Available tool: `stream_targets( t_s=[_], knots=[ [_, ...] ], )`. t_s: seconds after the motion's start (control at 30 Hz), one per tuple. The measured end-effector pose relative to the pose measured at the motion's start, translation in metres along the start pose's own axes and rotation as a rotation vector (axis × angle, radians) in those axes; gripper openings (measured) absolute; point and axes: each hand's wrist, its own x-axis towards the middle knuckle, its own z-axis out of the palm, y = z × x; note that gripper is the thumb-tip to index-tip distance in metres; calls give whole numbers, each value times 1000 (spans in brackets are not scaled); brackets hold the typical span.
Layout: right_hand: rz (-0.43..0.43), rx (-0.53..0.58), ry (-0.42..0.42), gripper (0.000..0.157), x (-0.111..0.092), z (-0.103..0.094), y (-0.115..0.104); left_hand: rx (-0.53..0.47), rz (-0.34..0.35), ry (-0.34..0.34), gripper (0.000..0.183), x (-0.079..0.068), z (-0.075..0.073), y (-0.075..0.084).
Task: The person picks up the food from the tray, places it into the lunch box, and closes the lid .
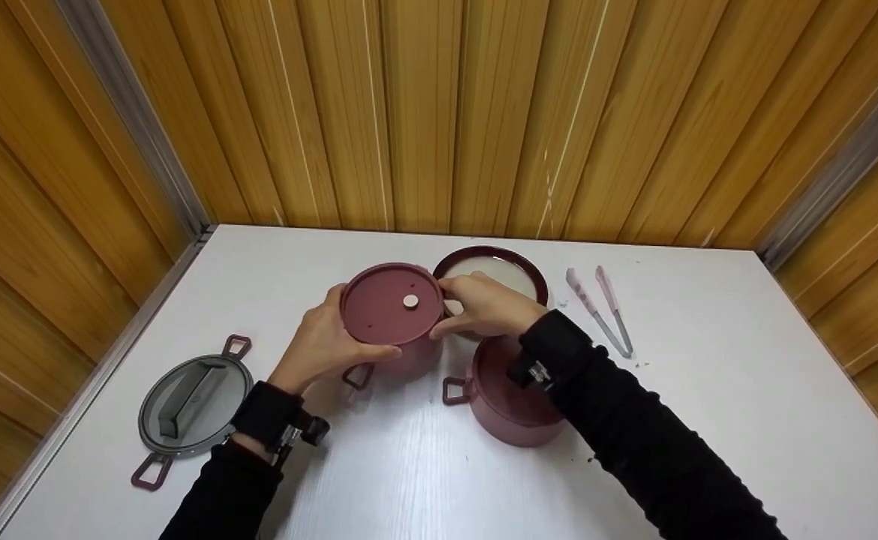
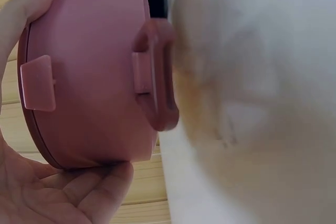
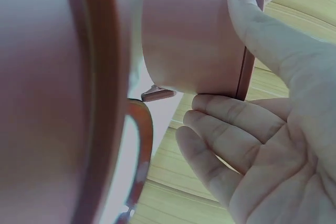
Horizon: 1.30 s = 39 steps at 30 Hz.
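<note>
Both hands hold a dusty-red round container (image 1: 416,360) with a fitted lid (image 1: 379,300), which has a small white round button. My left hand (image 1: 319,341) grips its left side, thumb along the front. On the other side my right hand (image 1: 491,300) grips it with the thumb in front and fingers behind. A side clip (image 2: 39,83) sits over the lid's edge, and a loop handle (image 2: 160,74) juts out near the base. Below my right forearm stands an uncovered dusty-red pot (image 1: 514,431), partly hidden by the wrist, with a loop handle (image 1: 455,391) pointing left.
At the left lies a grey lid (image 1: 221,397) with a bar grip and two dark-red loop handles. A dark-rimmed plate (image 1: 490,253) is at the back, partly behind my right hand. Tongs (image 1: 610,319) with pink ends lie right of it. Wood-look panels (image 1: 424,112) wall the table.
</note>
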Motion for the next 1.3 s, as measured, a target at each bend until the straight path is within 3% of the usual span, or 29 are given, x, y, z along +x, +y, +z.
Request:
stream_targets(
  t_s=[0.27,0.5,0.77,1.0,1.3],
  knots=[
    [-87,-37,111,64,-17,-18,2,-22,69,6,120,8,-4,20],
    [-109,-11,198,62,-43,-32,5,-42,102,-17,118,14,-3,43],
    [-11,-104,299,66,-85,-42,2,-67,170,-71,115,16,7,69],
    [32,-125,359,64,-113,-36,1,-95,207,-146,117,13,15,80],
    [36,-135,441,60,-140,-20,3,-96,321,-204,116,6,29,87]
  ],
)
